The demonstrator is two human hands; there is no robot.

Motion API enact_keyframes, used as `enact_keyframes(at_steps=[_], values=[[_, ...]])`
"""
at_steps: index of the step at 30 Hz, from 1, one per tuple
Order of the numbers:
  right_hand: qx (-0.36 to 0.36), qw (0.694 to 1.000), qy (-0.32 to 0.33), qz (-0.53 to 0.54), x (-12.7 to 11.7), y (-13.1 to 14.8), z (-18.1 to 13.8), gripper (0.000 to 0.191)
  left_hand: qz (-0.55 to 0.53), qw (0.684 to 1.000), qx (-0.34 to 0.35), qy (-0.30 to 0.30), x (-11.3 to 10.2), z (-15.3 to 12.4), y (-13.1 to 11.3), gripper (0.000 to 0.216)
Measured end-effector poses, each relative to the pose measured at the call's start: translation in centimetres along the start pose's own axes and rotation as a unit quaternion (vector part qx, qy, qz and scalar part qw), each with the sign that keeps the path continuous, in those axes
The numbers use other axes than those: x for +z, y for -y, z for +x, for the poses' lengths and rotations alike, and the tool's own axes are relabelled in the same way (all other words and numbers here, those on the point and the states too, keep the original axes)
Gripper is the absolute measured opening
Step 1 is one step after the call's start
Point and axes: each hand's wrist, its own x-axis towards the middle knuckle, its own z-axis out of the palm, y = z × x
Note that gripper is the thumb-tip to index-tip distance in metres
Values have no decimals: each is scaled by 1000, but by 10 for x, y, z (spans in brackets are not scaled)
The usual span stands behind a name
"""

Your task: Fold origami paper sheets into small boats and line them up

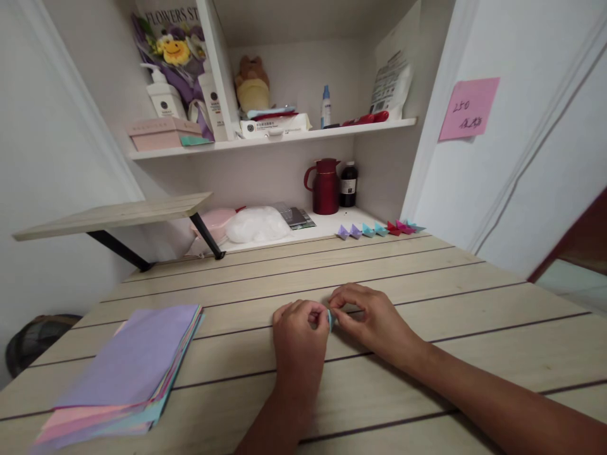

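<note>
A small piece of folded light-blue paper (331, 320) is held just above the middle of the wooden table, mostly hidden by fingers. My left hand (301, 325) is closed on its left side, thumb and forefinger pinched together. From the right, my right hand (367, 314) pinches the same paper between thumb and forefinger. Beyond both hands, a row of small folded paper boats (368, 230) in purple, light blue, red and pink lines the far edge of the table. How the held paper is folded cannot be made out.
A stack of coloured paper sheets (133, 360), purple on top, lies at the left on the table (227, 404). A small raised wooden shelf (114, 216) stands behind it. At the back are a red jug (325, 188), a dark bottle (348, 183) and a clear plastic bag (258, 224).
</note>
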Motion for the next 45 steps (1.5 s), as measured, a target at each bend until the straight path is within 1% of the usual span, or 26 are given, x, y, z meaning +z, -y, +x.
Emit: enact_keyframes(at_steps=[3, 8, 11, 15, 20, 22, 26, 27, 28, 30, 31, 33, 36, 38, 41, 45], values=[[-9, 1000, -5, 10, 1, -2, 0, 9, 2, 1000, 3, 2, 0, 0, 0, 13], [-6, 1000, -9, -4, 2, 2, 1, 9, 21, 999, 26, -7, 1, -1, -1, 13], [-10, 1000, -9, -11, 2, 5, 1, 10, 13, 1000, 23, -1, 2, -1, 0, 13], [-13, 1000, -8, -12, 3, 6, 1, 11, -24, 1000, -5, 8, 6, 0, 4, 14], [-8, 999, -19, 32, 3, 7, 1, 14, -56, 998, -35, 0, 8, -1, 10, 11], [2, 998, -24, 51, 1, 3, 2, 14, -66, 996, -54, -6, 6, 1, 14, 12], [26, 995, -35, 90, -1, -12, 5, 14, -86, 989, -117, -28, -1, 8, 22, 11], [31, 994, -35, 96, -2, -15, 5, 14, -91, 988, -117, -37, -3, 10, 22, 11], [33, 994, -35, 99, -1, -17, 6, 14, -95, 989, -102, -51, -5, 12, 22, 11], [29, 994, -33, 97, 0, -18, 5, 13, -95, 991, -49, -75, -8, 13, 19, 11], [24, 995, -32, 93, 0, -16, 5, 12, -90, 993, -23, -78, -9, 13, 17, 12], [16, 996, -29, 88, 2, -11, 4, 10, -72, 996, 10, -55, -9, 11, 11, 16], [10, 996, -28, 84, 3, -3, 2, 9, -39, 999, 24, -9, -5, 6, 6, 17], [0, 997, -27, 75, 3, 1, 1, 10, -20, 999, 27, 3, -2, 4, 4, 15], [-16, 998, -27, 55, 4, 3, 1, 12, -7, 1000, 26, 10, 0, 3, 4, 16], [-19, 999, -23, 46, 4, 3, 1, 13, -25, 1000, 16, 6, 1, 4, 4, 16]])
